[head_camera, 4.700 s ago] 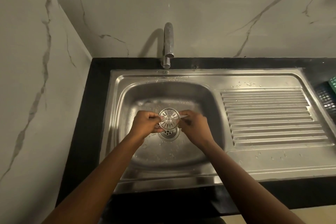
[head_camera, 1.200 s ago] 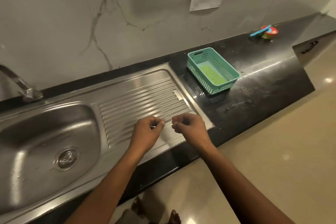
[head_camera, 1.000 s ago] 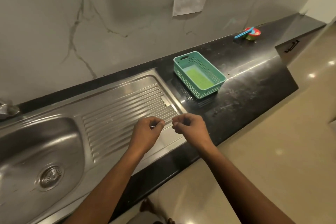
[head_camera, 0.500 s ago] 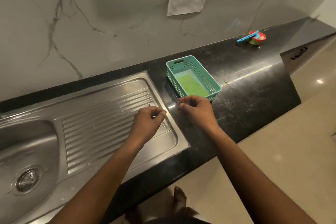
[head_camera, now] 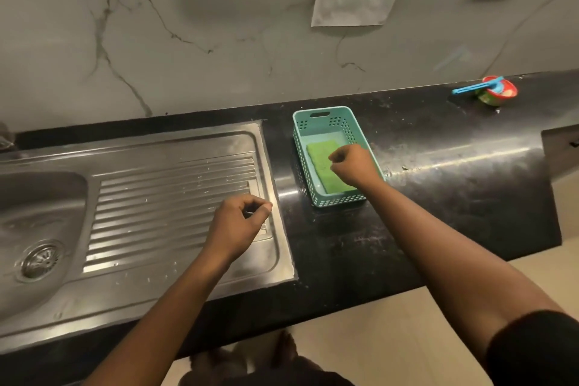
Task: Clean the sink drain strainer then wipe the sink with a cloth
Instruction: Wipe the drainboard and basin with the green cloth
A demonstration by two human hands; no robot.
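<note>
The right hand (head_camera: 354,166) hovers curled over the flat green cloth (head_camera: 322,163) in the teal perforated plastic basket (head_camera: 319,122) by the steel sink's (head_camera: 188,150) right edge; whether it pinches debris I cannot tell. The left hand (head_camera: 238,226) pinches something thin, perhaps debris, which could drop onto the drainboard. The round metal drain strainer (head_camera: 39,260) sits in the basin

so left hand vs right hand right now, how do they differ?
The left hand sits over the ribbed drainboard of the sink; the right hand is out over the teal basket on the black counter.
The left hand pinches something thin between thumb and fingers; nothing shows in the right hand, curled above the green sponge.
The right arm reaches further. Both hands are bare and loosely closed.
</note>
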